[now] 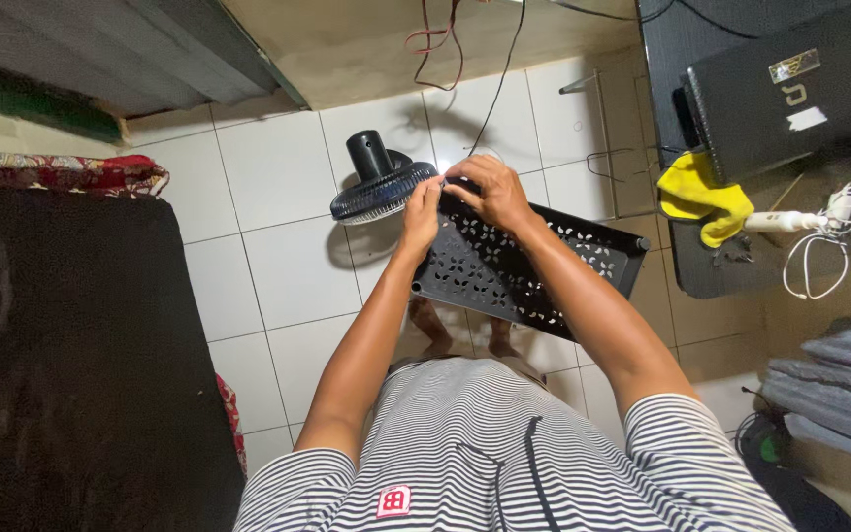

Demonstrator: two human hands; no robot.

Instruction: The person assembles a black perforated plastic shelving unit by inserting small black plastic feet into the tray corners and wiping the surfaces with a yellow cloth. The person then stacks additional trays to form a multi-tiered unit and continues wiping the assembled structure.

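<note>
Currently, left hand (420,215) and right hand (488,190) both grip the far-left corner of the black shelf (524,266); fan (378,180) beyond, nothing attached yet.

Soft, even indoor light fell on the white floor tiles (278,256); the fan (378,177) cast a faint shadow toward six o'clock. Edges bowed with wide-angle distortion.

Home bedroom: mattress (71,345), tiled floor (278,197), floor fan (378,182).
</note>
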